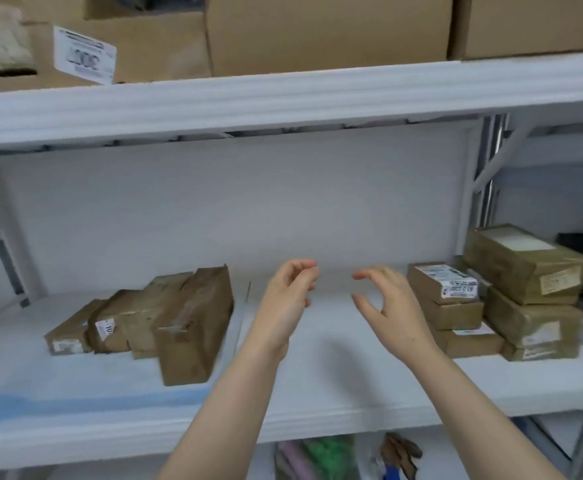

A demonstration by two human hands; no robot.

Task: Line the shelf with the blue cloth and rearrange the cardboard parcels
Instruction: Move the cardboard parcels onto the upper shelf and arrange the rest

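Note:
A pale blue cloth (75, 400) covers the left part of the white shelf (335, 393), its edge hanging at the front left. Several cardboard parcels (165, 320) lie side by side on the cloth. More parcels are stacked at the right: a labelled stack (449, 299) and a taller stack (532, 296) beside it. My left hand (288, 299) and my right hand (387, 303) hover over the bare middle of the shelf between the two groups. Both have loosely curled fingers and hold nothing.
The upper shelf (283, 98) carries large cardboard boxes (317, 29) and a white label (84, 55). White shelf posts (470, 188) stand at the right. Below the shelf lie green and pink items (317, 459) and brown gloves (401, 455).

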